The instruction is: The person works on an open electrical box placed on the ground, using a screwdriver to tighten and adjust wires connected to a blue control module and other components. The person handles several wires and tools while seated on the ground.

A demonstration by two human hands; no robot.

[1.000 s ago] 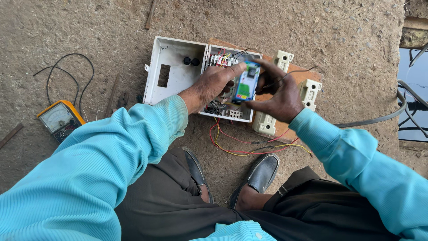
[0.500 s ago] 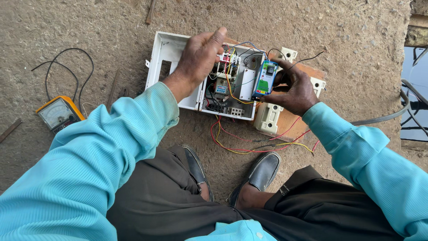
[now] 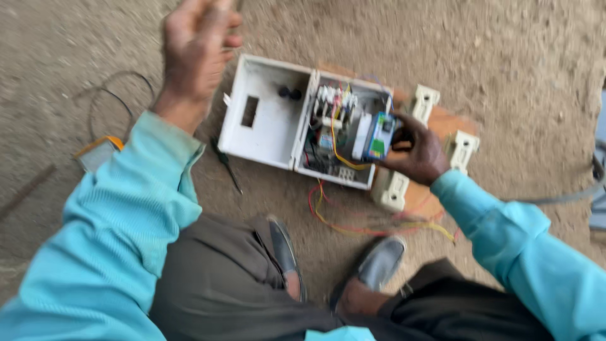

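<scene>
L hand [image 3: 199,44] blurred, cut off at top edge, grip can't tell; R hand [image 3: 413,151] clamps blue-green module [image 3: 377,136] at open box's [image 3: 271,120] right edge.

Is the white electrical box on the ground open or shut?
Open. The white electrical box has its lid swung flat to one side, so the wires inside show.

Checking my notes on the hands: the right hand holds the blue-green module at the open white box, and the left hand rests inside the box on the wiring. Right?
Not quite. The right hand does hold the blue-green module at the open white box, but the head view shows the left hand raised clear of the box, above the ground.
</scene>
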